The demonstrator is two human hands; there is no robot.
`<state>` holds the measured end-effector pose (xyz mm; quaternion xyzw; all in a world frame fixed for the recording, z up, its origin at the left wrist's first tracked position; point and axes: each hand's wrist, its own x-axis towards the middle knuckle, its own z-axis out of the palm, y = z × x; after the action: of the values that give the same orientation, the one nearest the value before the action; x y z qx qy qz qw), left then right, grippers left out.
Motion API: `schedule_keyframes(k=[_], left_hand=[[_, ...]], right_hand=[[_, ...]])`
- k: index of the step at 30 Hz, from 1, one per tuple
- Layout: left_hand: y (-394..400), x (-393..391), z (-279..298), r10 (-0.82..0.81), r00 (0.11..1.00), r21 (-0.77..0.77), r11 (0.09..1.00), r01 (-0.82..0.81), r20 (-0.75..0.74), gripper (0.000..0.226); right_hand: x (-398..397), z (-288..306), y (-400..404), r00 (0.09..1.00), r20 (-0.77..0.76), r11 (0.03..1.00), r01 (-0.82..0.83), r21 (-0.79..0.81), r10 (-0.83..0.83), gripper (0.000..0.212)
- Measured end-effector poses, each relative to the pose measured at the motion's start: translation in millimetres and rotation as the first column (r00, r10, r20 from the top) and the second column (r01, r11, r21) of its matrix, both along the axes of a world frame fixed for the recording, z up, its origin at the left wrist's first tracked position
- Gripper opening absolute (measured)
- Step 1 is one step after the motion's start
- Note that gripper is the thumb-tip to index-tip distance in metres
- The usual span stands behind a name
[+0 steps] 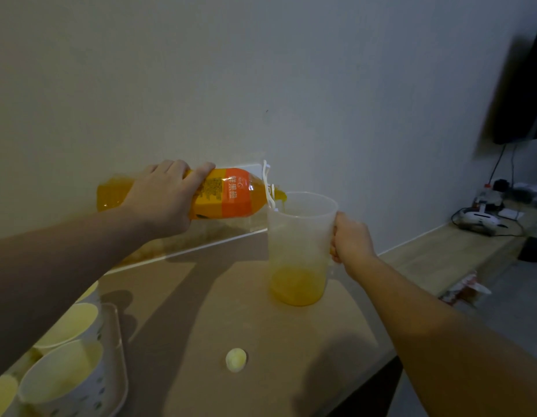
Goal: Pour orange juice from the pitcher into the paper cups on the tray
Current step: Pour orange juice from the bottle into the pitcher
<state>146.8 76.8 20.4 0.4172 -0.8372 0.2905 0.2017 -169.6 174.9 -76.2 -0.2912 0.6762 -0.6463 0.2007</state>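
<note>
While left hand (159, 200) fingers wrap one bottle (222, 194), right hand (350, 239) grips one pitcher (300, 251); four cups (63, 374).

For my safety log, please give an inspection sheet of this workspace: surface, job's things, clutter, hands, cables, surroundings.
Surface: brown table, no spill seen.
Job's things: pitcher upright, a little juice at its bottom; bottle tipped, pouring into it; paper cups on tray.
Clutter: bottle cap on the table.
Hands: left hand grips the bottle; right hand holds the pitcher handle.
Cables: wires hang below the dark screen.
Surroundings: plain wall; low shelf with devices.
</note>
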Motion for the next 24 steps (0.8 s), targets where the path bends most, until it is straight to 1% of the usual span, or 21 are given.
schedule_keyframes(k=[2, 5, 7, 9, 11, 14, 24], left_hand=[[-0.1, 0.3, -0.2, 0.0, 1.0, -0.002, 1.0, 0.0, 0.001, 0.111], [-0.2, 1.0, 0.8, -0.001, 1.0, -0.007, 1.0, 0.001, 0.014, 0.105], [0.0, 1.2, 1.6, -0.004, 1.0, -0.015, 1.0, 0.004, 0.019, 0.103], [0.3, 1.3, 1.3, -0.002, 1.0, -0.021, 1.0, 0.003, 0.016, 0.104], [0.5, 0.8, 0.6, -0.002, 1.0, -0.025, 1.0, 0.002, 0.012, 0.107], [0.1, 1.0, 0.6, -0.005, 1.0, -0.025, 1.0, 0.006, 0.012, 0.108], [0.8, -0.4, 0.5, -0.004, 1.0, -0.034, 0.999, 0.004, 0.011, 0.11]], right_hand=[[0.9, 1.3, 2.1, 1.0, -0.023, 1.0, -0.02, 0.006, 0.02, 0.031], [2.5, 3.6, 6.3, 0.979, -0.181, 0.993, -0.085, 0.086, 0.099, 0.02], [1.3, 2.4, 5.3, 0.98, -0.185, 0.996, -0.061, 0.063, 0.072, 0.026], [-0.9, 0.7, 1.3, 0.99, -0.138, 0.999, -0.024, 0.034, 0.028, 0.036], [0.6, 1.5, 1.0, 0.991, -0.126, 0.999, -0.03, 0.044, 0.035, 0.034], [2.0, 2.2, 2.1, 1.0, -0.01, 1.0, 0.0, 0.012, 0.0, 0.032], [0.7, 1.5, 0.2, 1.0, -0.005, 1.0, -0.002, 0.021, 0.002, 0.032]])
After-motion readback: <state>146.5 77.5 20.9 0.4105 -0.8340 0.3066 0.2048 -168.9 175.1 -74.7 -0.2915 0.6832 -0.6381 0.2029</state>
